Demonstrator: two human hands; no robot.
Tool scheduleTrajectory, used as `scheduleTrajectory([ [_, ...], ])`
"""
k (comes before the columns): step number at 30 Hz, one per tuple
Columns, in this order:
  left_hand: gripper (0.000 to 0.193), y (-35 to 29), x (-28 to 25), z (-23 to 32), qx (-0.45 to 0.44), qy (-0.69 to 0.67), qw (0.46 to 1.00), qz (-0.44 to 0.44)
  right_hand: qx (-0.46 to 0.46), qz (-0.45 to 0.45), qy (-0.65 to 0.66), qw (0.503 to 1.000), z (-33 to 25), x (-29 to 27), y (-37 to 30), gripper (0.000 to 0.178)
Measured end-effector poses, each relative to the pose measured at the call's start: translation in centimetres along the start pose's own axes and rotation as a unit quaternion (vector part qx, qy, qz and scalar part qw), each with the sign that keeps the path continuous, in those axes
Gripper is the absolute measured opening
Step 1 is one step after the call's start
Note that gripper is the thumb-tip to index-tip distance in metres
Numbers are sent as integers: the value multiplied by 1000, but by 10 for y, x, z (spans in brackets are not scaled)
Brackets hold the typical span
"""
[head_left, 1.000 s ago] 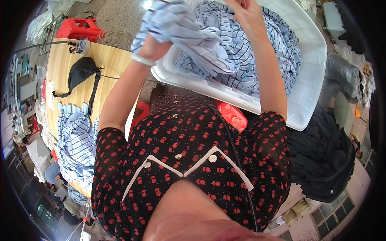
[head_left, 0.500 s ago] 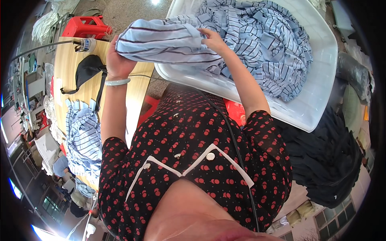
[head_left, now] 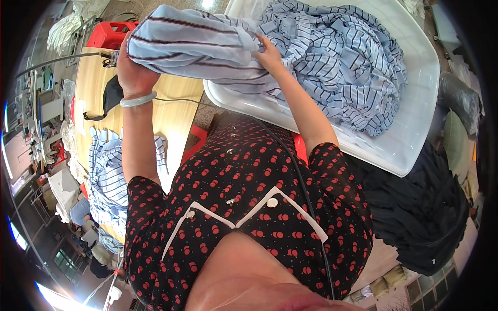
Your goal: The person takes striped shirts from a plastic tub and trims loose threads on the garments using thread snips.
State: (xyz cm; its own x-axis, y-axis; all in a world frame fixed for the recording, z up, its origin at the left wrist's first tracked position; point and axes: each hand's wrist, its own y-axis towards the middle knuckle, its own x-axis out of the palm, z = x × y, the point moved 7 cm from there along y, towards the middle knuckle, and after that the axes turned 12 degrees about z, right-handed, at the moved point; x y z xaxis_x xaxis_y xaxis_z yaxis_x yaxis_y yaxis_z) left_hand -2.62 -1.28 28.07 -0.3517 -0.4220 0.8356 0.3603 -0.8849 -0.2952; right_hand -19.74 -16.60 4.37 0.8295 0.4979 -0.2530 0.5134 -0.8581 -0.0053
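Two-handed hold on blue striped fabric (head_left: 194,44).
The left hand (head_left: 136,72) holds one end, the right hand (head_left: 271,57) its middle, near a white bin (head_left: 418,101) of striped cloth (head_left: 353,67).

Bright indoor light is filling a circular fisheye view.
Glare is bleaching part of the wooden table (head_left: 179,114), and a white strip of light (head_left: 62,298) is flaring at lower left. Highlights are gleaming on the floor (head_left: 207,4) and white tub (head_left: 423,109). Black cloth (head_left: 415,212) is showing faint folds; edges are bending toward the dark, blurry rim.
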Motion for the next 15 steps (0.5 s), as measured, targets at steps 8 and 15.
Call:
scheduleTrajectory([
  [8, 41, 9, 29, 12, -12, -7, 996, -84, 121, -61, 47, 990, 15, -2, -17, 24],
  [15, 35, 43, -63, 24, 17, 35, 997, 70, 167, 24, 122, 978, -66, -119, -29, 21],
])
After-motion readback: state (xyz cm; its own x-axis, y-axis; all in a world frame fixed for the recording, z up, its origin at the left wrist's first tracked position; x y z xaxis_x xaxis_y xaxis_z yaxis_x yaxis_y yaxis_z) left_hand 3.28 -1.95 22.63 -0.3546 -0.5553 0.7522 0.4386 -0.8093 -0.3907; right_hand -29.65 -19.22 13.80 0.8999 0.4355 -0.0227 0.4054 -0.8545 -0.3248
